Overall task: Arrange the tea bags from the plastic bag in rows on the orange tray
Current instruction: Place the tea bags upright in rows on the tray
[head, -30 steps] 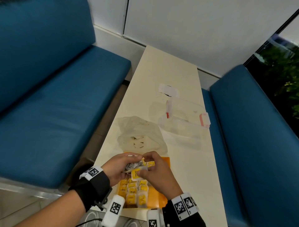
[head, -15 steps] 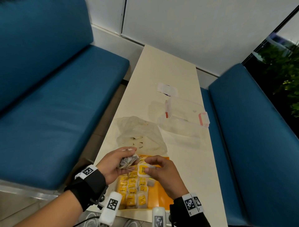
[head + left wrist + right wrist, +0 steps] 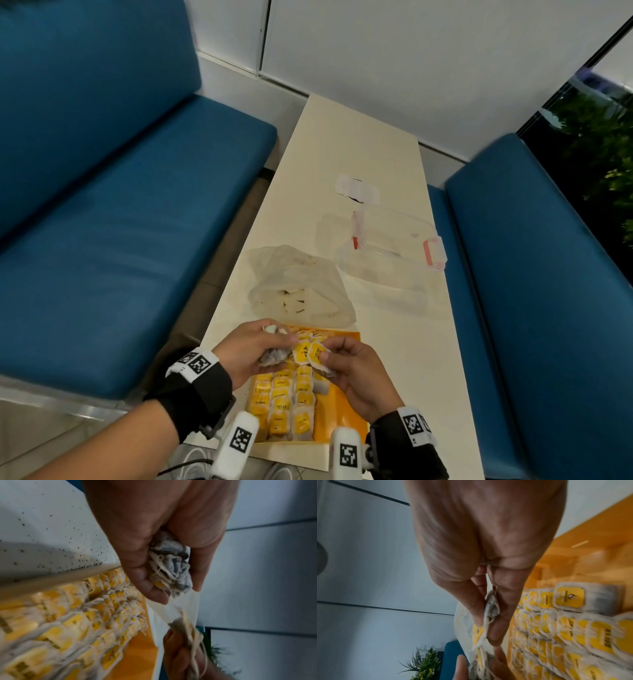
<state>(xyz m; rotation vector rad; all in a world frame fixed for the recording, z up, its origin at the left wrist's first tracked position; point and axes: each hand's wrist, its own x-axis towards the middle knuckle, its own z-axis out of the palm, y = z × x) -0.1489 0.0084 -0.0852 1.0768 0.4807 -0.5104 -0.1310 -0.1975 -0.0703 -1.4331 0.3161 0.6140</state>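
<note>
Over the orange tray (image 3: 344,407) my left hand (image 3: 255,349) grips a bunch of tea bags (image 3: 171,566) with tangled strings. My right hand (image 3: 349,363) pinches one tea bag (image 3: 317,353) with a yellow tag (image 3: 477,635) between thumb and fingers, just right of the bunch. Rows of yellow-tagged tea bags (image 3: 286,401) lie on the left part of the tray (image 3: 583,538), below both hands. The crumpled clear plastic bag (image 3: 298,287) lies on the table beyond the tray.
A clear plastic container with red clips (image 3: 394,250) sits on the cream table (image 3: 342,137) right of the bag, a small white packet (image 3: 356,185) beyond it. Blue benches (image 3: 120,222) flank the narrow table on both sides.
The right hand has drawn one tea bag out of the left hand's bunch and moved it a little to the right; both hands stay over the tray's far end.
</note>
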